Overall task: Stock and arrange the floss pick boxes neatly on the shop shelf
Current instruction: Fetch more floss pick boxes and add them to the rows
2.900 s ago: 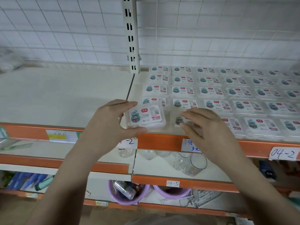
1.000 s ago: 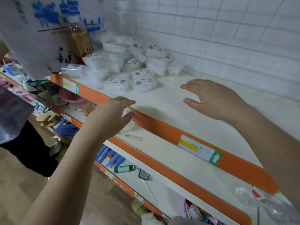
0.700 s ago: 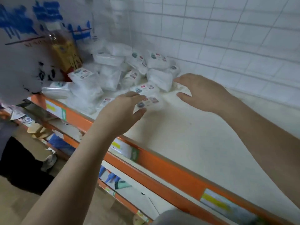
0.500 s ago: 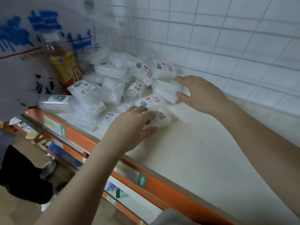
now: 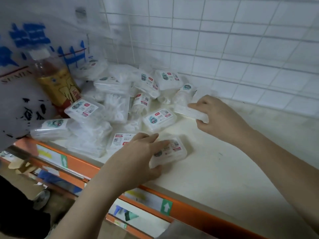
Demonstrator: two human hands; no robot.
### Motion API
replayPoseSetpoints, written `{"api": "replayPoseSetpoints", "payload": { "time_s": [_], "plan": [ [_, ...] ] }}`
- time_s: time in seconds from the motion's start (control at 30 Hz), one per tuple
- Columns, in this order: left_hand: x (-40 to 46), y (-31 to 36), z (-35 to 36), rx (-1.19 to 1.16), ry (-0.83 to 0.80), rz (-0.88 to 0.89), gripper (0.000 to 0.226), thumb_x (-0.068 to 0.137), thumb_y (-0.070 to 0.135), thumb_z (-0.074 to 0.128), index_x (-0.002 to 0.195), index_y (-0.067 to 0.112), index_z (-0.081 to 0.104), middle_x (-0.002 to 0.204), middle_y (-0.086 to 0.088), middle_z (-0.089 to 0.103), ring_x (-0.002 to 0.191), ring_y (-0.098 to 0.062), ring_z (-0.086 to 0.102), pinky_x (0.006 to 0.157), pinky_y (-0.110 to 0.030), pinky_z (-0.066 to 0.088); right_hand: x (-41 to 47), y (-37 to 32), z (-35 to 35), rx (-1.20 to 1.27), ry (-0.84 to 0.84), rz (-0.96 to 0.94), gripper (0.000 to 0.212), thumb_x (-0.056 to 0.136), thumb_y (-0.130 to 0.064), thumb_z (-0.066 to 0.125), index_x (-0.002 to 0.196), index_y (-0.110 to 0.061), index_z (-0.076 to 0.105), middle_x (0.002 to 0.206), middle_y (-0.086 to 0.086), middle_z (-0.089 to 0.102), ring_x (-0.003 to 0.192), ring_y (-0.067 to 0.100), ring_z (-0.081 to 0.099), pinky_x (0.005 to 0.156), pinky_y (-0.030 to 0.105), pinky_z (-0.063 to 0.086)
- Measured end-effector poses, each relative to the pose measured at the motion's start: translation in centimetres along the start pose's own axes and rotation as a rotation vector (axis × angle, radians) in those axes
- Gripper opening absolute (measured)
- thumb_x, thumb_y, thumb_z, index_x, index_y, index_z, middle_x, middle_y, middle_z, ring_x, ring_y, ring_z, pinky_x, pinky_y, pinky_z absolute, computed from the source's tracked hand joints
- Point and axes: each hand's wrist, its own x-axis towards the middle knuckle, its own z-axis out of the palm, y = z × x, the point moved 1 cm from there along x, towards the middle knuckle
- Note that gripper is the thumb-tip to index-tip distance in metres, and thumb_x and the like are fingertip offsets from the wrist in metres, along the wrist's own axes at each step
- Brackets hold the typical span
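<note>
Plastic bag [image 5: 22,69]: hung far left of both hands, white with blue print, partly covering a bottle with a yellow label [image 5: 57,83].
Pile of floss pick boxes [image 5: 110,107]: heaped loosely on the shelf [image 5: 224,169], beyond and to the left of the left hand; some boxes are tilted, some lie flat.
Left hand [image 5: 136,161]: a labelled floss pick box [image 5: 170,151] is gripped, fingers over its top and thumb under its near edge; the box lies on the shelf at the pile's near right edge.
Single box [image 5: 159,119]: lying flat between the two hands, label up.
Right hand [image 5: 219,116]: a clear box [image 5: 190,112] is pinched at the pile's right side, fingers curled round its end.
Shelf edge: an orange strip with price tags [image 5: 148,199] is seen below the left wrist.
</note>
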Motion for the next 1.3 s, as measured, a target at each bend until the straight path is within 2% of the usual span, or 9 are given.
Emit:
{"api": "replayPoseSetpoints", "payload": {
  "time_s": [0.13, 0.27, 0.47, 0.63, 0.8, 1.0, 1.07, 1.17, 1.3],
  "plan": [
    [0.3, 0.1, 0.1, -0.019, 0.026, 0.012, 0.060, 0.087, 0.049, 0.048, 0.142, 0.040, 0.025, 0.144, 0.011, 0.033, 0.130, -0.008, 0.026, 0.104, -0.024, 0.029, -0.8, 0.0, 1.0, 0.049, -0.055, 0.010, 0.054, 0.086, -0.025, 0.058, 0.137, -0.034, 0.042, 0.127, -0.006, 0.049, 0.120, 0.014, 0.041, 0.099, 0.022, 0.031],
    [0.5, 0.0, 0.3, -0.026, 0.046, 0.008, 0.059, 0.086, 0.050, 0.049, 0.141, 0.039, 0.029, 0.141, 0.010, 0.037, 0.128, -0.009, 0.031, 0.102, -0.024, 0.032, 0.1, -0.5, 1.7, 0.209, -0.096, 0.046, 0.053, 0.086, -0.042, 0.057, 0.136, -0.041, 0.039, 0.135, -0.009, 0.049, 0.127, 0.009, 0.041, 0.106, 0.030, 0.033],
    [0.2, 0.0, 0.2, -0.053, 0.111, 0.022, 0.064, 0.077, 0.059, 0.048, 0.134, 0.030, 0.047, 0.127, 0.002, 0.053, 0.119, -0.019, 0.045, 0.096, -0.034, 0.043, -0.3, -1.7, 1.5, 0.327, -0.006, 0.112, 0.047, 0.086, -0.028, 0.061, 0.131, -0.036, 0.049, 0.136, -0.003, 0.051, 0.126, 0.010, 0.044, 0.107, 0.023, 0.030],
    [-0.5, 0.2, -0.2, -0.070, 0.168, 0.086, 0.060, 0.080, 0.046, 0.060, 0.136, 0.035, 0.042, 0.134, 0.012, 0.044, 0.124, -0.009, 0.036, 0.100, -0.025, 0.035, -3.2, -2.8, -1.0, 0.231, 0.066, 0.190, 0.046, 0.086, -0.019, 0.060, 0.128, -0.034, 0.052, 0.139, 0.000, 0.045, 0.128, 0.013, 0.040, 0.096, 0.008, 0.020],
    [-1.6, 1.1, -0.2, -0.151, 0.235, 0.220, 0.056, 0.075, 0.035, 0.071, 0.127, 0.025, 0.055, 0.125, 0.004, 0.055, 0.116, -0.017, 0.046, 0.093, -0.023, 0.036, -9.5, -4.0, -2.7, 0.197, 0.263, 0.393, 0.038, 0.086, -0.024, 0.060, 0.121, -0.039, 0.057, 0.140, -0.006, 0.045, 0.128, 0.008, 0.040, 0.095, 0.004, 0.017],
    [-1.8, 5.2, 0.8, -0.186, 0.157, 0.404, 0.054, 0.074, 0.033, 0.072, 0.126, 0.025, 0.057, 0.125, 0.003, 0.055, 0.114, -0.014, 0.045, 0.086, -0.008, 0.024, -19.7, -5.4, -4.4, 0.138, 0.385, 0.638, 0.038, 0.086, -0.023, 0.060, 0.121, -0.039, 0.057, 0.138, -0.009, 0.046, 0.117, -0.006, 0.038, 0.089, -0.005, 0.016],
    [-1.7, 7.4, 1.3, -0.197, 0.127, 0.468, 0.053, 0.073, 0.035, 0.073, 0.123, 0.024, 0.059, 0.123, 0.001, 0.057, 0.112, -0.016, 0.047, 0.085, -0.005, 0.022, -23.1, -5.7, -5.1, 0.129, 0.424, 0.708, 0.038, 0.085, -0.021, 0.061, 0.119, -0.037, 0.058, 0.138, -0.008, 0.047, 0.116, -0.007, 0.040, 0.090, -0.003, 0.020],
    [-1.8, 11.3, 2.1, -0.185, 0.077, 0.553, 0.056, 0.069, 0.044, 0.063, 0.121, 0.022, 0.061, 0.119, 0.000, 0.059, 0.108, -0.020, 0.052, 0.085, -0.007, 0.024, -27.9, -5.9, -6.3, 0.095, 0.485, 0.776, 0.039, 0.085, -0.017, 0.062, 0.119, -0.034, 0.059, 0.138, -0.003, 0.048, 0.119, -0.003, 0.043, 0.098, 0.008, 0.030],
    [-2.1, 17.6, 3.2, -0.181, 0.044, 0.660, 0.052, 0.074, 0.038, 0.070, 0.123, 0.024, 0.059, 0.123, 0.002, 0.057, 0.111, -0.017, 0.047, 0.081, -0.009, 0.025, -34.6, -5.2, -8.3, 0.003, 0.487, 0.845, 0.042, 0.087, -0.019, 0.059, 0.124, -0.037, 0.054, 0.139, -0.002, 0.047, 0.124, 0.010, 0.045, 0.091, 0.002, 0.029]
  ]
}}
